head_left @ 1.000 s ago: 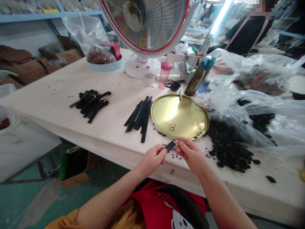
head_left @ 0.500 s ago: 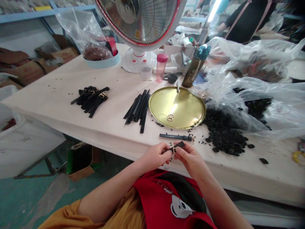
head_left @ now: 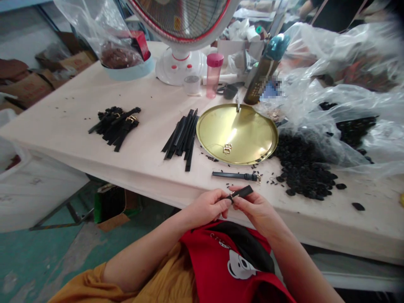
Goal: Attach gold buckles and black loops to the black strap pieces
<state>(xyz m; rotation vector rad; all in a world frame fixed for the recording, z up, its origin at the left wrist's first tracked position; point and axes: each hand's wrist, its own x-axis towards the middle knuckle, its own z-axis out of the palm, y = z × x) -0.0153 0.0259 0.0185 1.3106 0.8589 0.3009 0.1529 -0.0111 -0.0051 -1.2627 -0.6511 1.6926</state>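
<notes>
A black strap (head_left: 243,192) with a small gold buckle (head_left: 232,195) is pinched between my two hands above the table's front edge. My left hand (head_left: 216,205) closes on the buckle end, its thumb pressed near the metal. The fingers of my right hand (head_left: 251,206) grip the strap from the other side, and its free end sticks out up and to the right. Just beyond my hands lies another black strap (head_left: 233,175) with a gold buckle. Behind that, two or so gold buckles (head_left: 227,148) rest on a round gold tray (head_left: 208,120).
Left of the tray are plain black strips (head_left: 181,141) and a pile of buckled straps (head_left: 116,126). Black pieces (head_left: 306,172) spill from a clear plastic bag (head_left: 334,122) on the right. A fan (head_left: 181,63), a pink-lidded bottle (head_left: 214,75) and a brown bottle (head_left: 261,80) stand behind.
The strap has slid through the buckle or shifted, so more of its free end shows at the upper right. Both hands stay together. The whole view has shifted slightly.
</notes>
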